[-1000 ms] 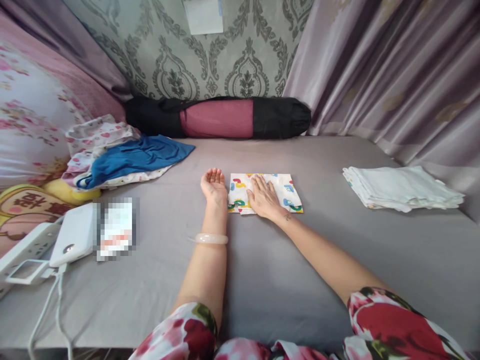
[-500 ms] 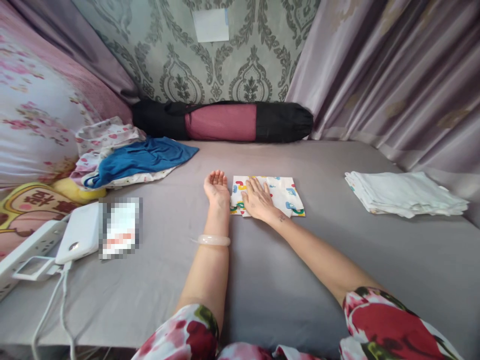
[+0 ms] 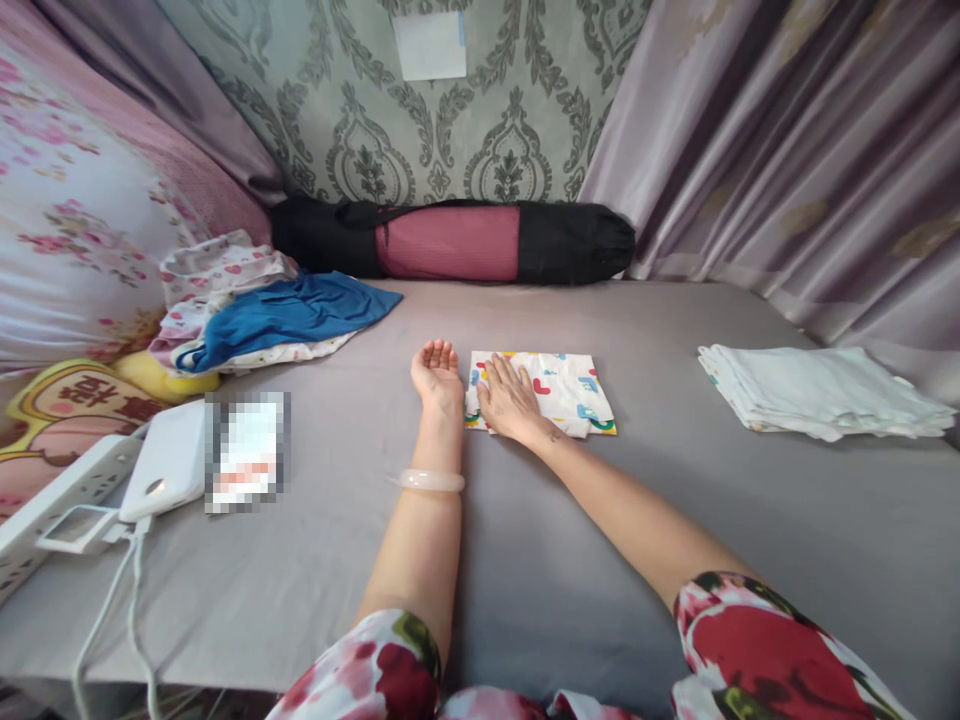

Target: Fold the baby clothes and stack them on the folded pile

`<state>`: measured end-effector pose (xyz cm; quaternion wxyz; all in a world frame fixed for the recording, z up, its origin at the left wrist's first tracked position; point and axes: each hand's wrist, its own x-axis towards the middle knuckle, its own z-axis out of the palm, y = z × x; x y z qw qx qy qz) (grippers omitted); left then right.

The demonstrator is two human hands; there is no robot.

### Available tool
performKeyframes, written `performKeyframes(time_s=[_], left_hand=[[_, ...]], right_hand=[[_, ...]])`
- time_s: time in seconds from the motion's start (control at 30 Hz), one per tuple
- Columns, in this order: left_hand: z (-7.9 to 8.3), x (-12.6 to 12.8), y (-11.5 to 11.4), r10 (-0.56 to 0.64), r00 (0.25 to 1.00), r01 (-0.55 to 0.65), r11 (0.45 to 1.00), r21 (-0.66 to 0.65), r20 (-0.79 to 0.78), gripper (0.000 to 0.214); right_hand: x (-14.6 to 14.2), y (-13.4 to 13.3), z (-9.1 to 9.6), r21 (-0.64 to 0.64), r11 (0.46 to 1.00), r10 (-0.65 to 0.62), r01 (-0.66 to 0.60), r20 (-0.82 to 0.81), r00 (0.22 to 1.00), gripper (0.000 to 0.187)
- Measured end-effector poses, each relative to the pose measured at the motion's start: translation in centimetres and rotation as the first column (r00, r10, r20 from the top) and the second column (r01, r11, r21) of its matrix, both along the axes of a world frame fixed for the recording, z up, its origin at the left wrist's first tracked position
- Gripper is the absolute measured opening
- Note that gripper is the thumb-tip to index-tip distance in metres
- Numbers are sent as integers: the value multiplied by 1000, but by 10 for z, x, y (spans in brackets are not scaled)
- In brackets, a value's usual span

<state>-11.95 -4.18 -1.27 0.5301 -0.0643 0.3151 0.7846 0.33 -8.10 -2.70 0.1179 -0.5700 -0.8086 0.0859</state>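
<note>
A small folded white cloth with coloured prints (image 3: 562,388) lies flat on the grey bed sheet (image 3: 600,520) in the middle. My right hand (image 3: 508,400) rests palm down on its left part, fingers stretched out flat. My left hand (image 3: 436,371) lies just left of the cloth's edge, palm turned up, fingers slightly curled and holding nothing. A pale bangle (image 3: 429,481) sits on my left wrist.
A stack of folded white cloths (image 3: 814,388) lies at the right. A heap of blue and printed clothes (image 3: 262,312) sits at the left. A black and pink roll bag (image 3: 454,240) lies along the wall. A white power strip and charger (image 3: 112,480) sit at the left edge.
My right hand has slid leftward over the folded cloth, from its middle to its left part. My left hand has stayed beside the cloth.
</note>
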Motion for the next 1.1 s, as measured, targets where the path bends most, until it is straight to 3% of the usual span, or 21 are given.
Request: performKeyframes(time_s=[0.33, 0.77, 0.97, 1.1], left_hand=[[3, -4, -1, 31, 999, -31, 999, 27, 31, 18], [2, -8, -1, 31, 999, -31, 999, 26, -31, 18], [4, 0, 1, -80, 974, 87, 996, 21, -213, 17], [2, 15, 0, -149, 864, 188, 982, 32, -481, 13]], right_hand=[[-20, 3, 12, 17, 998, 57, -58, 12, 998, 58], [-31, 5, 2, -22, 997, 72, -71, 33, 997, 59], [-18, 5, 10, -52, 994, 92, -93, -36, 995, 59], [4, 9, 12, 14, 1000, 21, -21, -32, 999, 58]])
